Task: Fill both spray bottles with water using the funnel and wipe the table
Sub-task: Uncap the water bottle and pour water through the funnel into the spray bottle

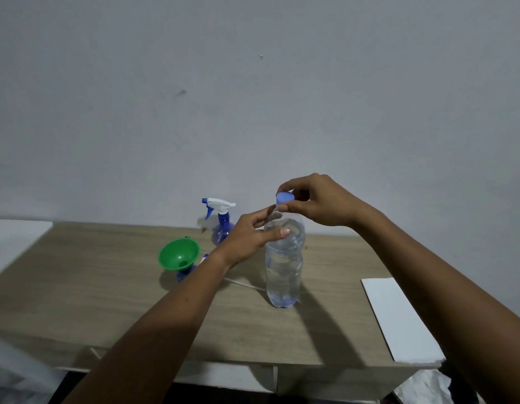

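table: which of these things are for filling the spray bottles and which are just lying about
For the job: water bottle, blue cap, green funnel, open spray bottle under it, spray bottle with trigger head.

Lying about: flat white sheet at right (perhaps for wiping, cannot tell), white surface at left.

Right hand point(317, 202) pinches blue cap point(285, 198); left hand point(250, 234) grips water bottle point(283, 266).

Head cam looks fwd & down, close over table point(78, 287), facing wall point(253, 83)
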Available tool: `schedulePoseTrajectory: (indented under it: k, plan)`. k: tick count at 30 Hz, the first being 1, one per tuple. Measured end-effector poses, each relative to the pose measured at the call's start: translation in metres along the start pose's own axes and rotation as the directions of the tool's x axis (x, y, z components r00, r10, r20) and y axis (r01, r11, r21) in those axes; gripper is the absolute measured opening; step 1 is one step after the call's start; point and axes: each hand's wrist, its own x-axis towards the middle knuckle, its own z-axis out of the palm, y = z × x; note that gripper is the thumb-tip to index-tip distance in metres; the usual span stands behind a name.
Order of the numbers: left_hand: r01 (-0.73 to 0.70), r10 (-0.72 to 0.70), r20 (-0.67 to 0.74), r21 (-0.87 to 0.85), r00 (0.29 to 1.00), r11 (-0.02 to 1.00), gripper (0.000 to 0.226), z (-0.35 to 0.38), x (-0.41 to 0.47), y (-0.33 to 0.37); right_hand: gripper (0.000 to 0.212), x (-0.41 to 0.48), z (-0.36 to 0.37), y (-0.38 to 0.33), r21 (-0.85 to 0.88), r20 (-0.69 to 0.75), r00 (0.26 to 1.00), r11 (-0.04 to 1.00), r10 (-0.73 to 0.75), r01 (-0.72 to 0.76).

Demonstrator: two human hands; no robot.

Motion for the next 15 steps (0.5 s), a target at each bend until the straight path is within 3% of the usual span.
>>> schedulePoseTrajectory:
  k: [5,9,15]
  plan:
    - [-0.015,0.015,0.007,-0.004,1.000,1.000,0.057,-0.002,-0.001,-0.003,0.036,0.000,0.006,-0.007,0.009,-0.081,0.994,0.998,0.067,-0.066]
    - [-0.011,0.011,0.031,0.005,0.999,1.000,0.061,-0.003,0.002,-0.004,0.033,0.001,0.008,-0.004,-0.014,-0.119,0.991,0.998,0.061,-0.063]
    - [0.002,-0.002,0.028,-0.002,1.000,1.000,0.063,-0.003,0.005,-0.004,0.021,0.005,-0.003,-0.004,-0.042,0.025,0.999,0.999,0.021,-0.020]
